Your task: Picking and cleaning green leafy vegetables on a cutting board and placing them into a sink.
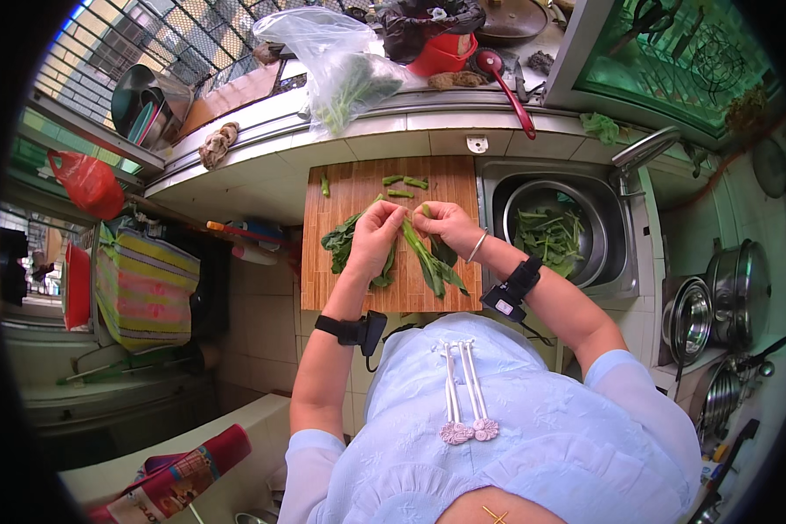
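Over a wooden board (393, 298), my left hand (378, 232) and my right hand (447, 228) meet at the top end of a leafy green stalk (422, 252). The left fingers pinch at that end. A piece of green stem shows between the right thumb and fingers. Dark leafy greens (340, 241) lie on the board, partly behind the left hand. Several short cut stems (401, 193) rest near the board's far edge. At the right, a steel bowl (599, 229) in the sink holds torn greens (547, 239).
A curved faucet (645, 149) overhangs the sink's right side. On the ledge beyond the board are a clear plastic bag (321, 39) with greens and a red-handled utensil (511, 98). Steel pots (737, 288) stand at the far right. A red bag (88, 183) hangs at the left.
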Tool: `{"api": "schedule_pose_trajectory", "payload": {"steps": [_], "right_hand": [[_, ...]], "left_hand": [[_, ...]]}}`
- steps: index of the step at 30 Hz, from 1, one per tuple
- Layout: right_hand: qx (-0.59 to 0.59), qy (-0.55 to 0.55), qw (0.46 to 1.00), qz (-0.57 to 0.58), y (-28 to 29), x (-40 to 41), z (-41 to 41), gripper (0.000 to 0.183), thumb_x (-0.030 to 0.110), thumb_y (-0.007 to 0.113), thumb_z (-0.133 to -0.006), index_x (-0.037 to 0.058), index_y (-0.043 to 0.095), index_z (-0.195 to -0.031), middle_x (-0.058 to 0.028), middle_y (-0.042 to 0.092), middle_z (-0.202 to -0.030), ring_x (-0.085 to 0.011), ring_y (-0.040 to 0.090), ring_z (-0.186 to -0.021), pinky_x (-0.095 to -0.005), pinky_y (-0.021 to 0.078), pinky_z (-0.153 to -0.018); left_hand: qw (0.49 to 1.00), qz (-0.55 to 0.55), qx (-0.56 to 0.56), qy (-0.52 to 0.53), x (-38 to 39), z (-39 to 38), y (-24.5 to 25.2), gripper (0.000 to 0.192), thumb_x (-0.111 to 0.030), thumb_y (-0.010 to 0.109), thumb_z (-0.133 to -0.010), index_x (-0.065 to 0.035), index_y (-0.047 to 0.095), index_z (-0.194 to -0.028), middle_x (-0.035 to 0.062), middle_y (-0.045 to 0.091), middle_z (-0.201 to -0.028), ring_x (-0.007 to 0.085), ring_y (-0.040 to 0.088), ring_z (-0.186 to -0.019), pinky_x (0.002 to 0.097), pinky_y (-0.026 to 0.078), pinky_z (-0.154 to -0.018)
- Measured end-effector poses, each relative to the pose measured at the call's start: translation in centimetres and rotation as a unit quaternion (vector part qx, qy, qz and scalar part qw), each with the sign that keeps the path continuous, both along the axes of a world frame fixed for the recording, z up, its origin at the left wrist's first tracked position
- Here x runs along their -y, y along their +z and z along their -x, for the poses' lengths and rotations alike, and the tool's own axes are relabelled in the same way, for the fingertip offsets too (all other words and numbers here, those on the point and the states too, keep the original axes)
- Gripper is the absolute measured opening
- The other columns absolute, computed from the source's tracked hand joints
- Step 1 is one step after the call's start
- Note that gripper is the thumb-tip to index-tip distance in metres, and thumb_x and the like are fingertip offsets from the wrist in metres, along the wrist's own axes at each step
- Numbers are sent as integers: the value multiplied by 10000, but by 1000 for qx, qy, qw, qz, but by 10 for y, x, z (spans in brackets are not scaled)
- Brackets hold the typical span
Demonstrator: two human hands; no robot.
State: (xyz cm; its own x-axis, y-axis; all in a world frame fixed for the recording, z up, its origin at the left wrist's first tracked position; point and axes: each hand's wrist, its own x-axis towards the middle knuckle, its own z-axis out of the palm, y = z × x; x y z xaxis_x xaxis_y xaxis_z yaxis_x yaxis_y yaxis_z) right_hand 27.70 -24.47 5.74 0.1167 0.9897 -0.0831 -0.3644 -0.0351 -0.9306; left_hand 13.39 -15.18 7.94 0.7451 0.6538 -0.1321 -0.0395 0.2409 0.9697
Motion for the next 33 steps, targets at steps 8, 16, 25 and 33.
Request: {"api": "schedule_pose_trajectory", "payload": {"steps": [8, 16, 25, 33], "right_hand": [[73, -31, 997, 22, 1, 4, -1, 211, 253, 608, -840, 54, 541, -820, -12, 529, -686, -107, 482, -537, -250, 405, -504], [486, -74, 871, 27, 25, 6, 17, 294, 306, 684, -690, 22, 619, -721, -194, 599, -686, -353, 592, -669, -416, 465, -607], [595, 18, 804, -6, 35, 0, 8, 180, 264, 614, -751, 96, 633, -814, -134, 620, -796, -331, 587, -744, -418, 465, -628], [192, 0, 980, -49, 5, -6, 0, 144, 200, 570, -859, 65, 600, -819, 12, 596, -700, -126, 574, -664, -283, 451, -582]], "left_hand": [[993, -39, -72, 83, -9, 5, -6, 191, -188, 660, -819, -20, 571, -829, -8, 573, -717, 50, 509, -609, 189, 422, -547], [983, -50, -135, 111, 2, -3, 2, 241, -212, 714, -768, -8, 588, -784, 1, 571, -659, 46, 500, -549, 189, 408, -490], [974, -116, -196, 15, -3, 8, 1, 262, -250, 661, -813, 1, 614, -753, -2, 554, -584, 55, 485, -517, 211, 399, -486], [979, 200, -19, -18, -14, 12, -2, 230, -247, 563, -886, -18, 587, -889, -6, 543, -708, 71, 482, -604, 209, 419, -559]]}}
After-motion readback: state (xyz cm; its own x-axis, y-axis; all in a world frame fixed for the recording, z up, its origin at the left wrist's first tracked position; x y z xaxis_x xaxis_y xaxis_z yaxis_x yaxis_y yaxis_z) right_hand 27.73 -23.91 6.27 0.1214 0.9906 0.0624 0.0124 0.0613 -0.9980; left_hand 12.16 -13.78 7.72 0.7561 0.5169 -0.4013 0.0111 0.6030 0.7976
